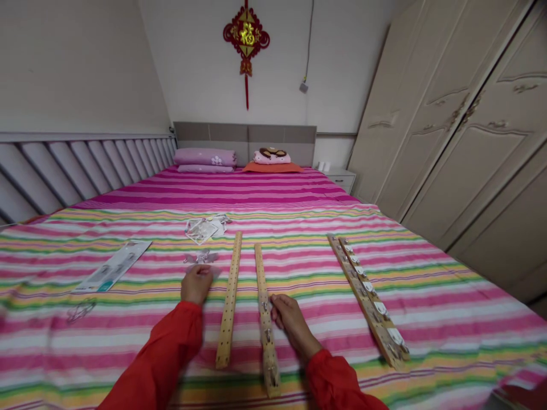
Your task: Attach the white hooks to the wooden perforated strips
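Observation:
My left hand (197, 283) is closed in a pinch over the bedspread, with a blurred clear plastic piece (216, 272) showing at its fingertips. Just beyond it lies a small pile of see-through plastic bags (201, 257). A wooden strip with rows of holes (231, 302) lies between my hands. Right of that is a second wooden strip (260, 273), carrying several small metal fittings (268, 335) along its near half. My right hand (293, 322) has its fingertips together at this strip's right edge, beside the farthest fitting; what they grip is hidden.
Two wooden strips (359, 290) with metal fittings and white tags lie at the right. A clear-and-white package (115, 266) and a thin wire-like item (81, 309) lie left. More packaging (207, 229) sits farther back. Wardrobe doors (465, 142) stand beside the bed.

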`<action>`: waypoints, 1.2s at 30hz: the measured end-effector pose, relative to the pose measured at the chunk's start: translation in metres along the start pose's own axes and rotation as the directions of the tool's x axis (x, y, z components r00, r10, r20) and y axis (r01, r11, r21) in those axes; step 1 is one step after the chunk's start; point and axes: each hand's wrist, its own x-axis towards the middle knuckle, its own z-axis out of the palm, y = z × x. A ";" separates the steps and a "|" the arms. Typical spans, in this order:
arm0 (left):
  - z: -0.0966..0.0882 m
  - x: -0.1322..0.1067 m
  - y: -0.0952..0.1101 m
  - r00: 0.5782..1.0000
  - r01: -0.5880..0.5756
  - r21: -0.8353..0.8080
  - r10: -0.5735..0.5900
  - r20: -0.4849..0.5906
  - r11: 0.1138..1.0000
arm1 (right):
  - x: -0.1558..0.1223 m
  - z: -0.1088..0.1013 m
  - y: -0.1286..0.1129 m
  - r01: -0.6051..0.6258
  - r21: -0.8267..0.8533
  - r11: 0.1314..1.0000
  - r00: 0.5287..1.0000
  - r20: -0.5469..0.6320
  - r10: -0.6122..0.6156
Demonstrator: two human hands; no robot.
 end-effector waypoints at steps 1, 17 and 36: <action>-0.002 -0.003 0.001 1.000 -0.002 -0.088 0.001 -0.004 0.996 | -0.001 0.000 -0.001 0.002 0.004 1.000 1.000 -0.001 -0.002; -0.024 -0.105 0.082 0.659 -0.725 -0.270 0.752 -0.006 0.634 | -0.014 0.002 -0.052 0.109 0.048 0.993 0.994 -0.027 -0.107; -0.001 -0.097 0.096 0.683 0.047 -0.644 0.446 0.578 0.764 | -0.030 -0.001 -0.076 -0.074 0.028 0.997 0.917 0.394 0.057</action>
